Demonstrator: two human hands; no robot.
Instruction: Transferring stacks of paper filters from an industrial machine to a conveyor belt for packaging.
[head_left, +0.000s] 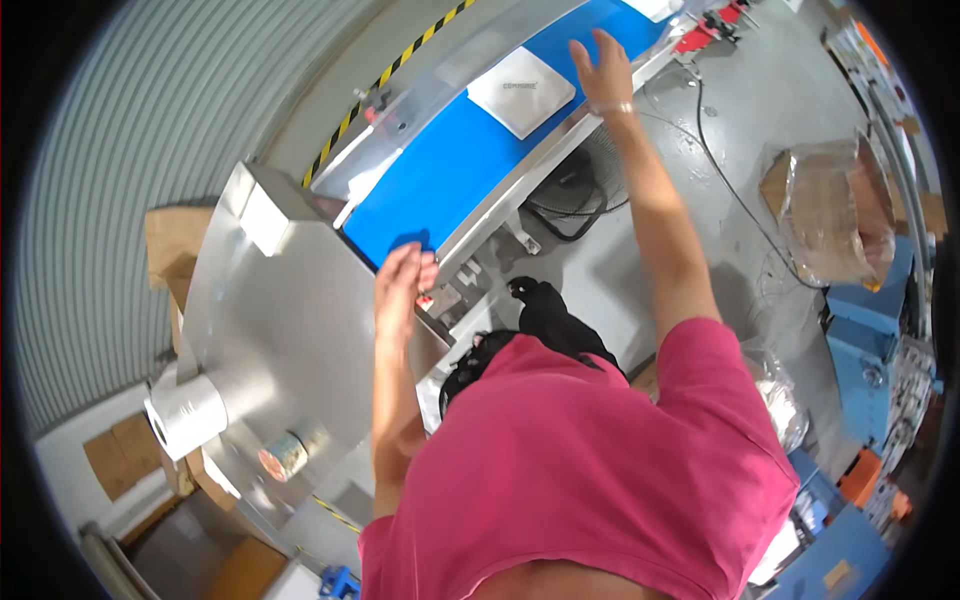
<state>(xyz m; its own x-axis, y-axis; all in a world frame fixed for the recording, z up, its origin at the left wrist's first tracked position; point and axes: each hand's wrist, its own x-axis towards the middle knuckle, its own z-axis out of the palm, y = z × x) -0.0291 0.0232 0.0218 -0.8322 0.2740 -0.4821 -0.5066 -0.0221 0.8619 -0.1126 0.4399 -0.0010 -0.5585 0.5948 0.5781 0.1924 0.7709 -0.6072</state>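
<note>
A flat white square packet (522, 92) with dark print lies on the blue conveyor belt (440, 180). My right hand (605, 75) reaches over the belt just right of the packet, thumb and fingers apart, holding nothing. Beside the belt's near left end is my left hand (405, 280), its fingers loosely bent; nothing shows in it. A steel table (290, 320) adjoins that end of the belt, left of my left hand. Another white piece (655, 8) sits farther up the belt, cut off by the picture's top edge.
On the steel table stand a white roll (190, 415) and a small roll of tape (284, 457). A clear guard runs along the belt's far side, by a yellow-black striped edge (390, 75). Cables cross the floor at right, near a plastic-lined carton (835, 210) and blue machinery (860, 370).
</note>
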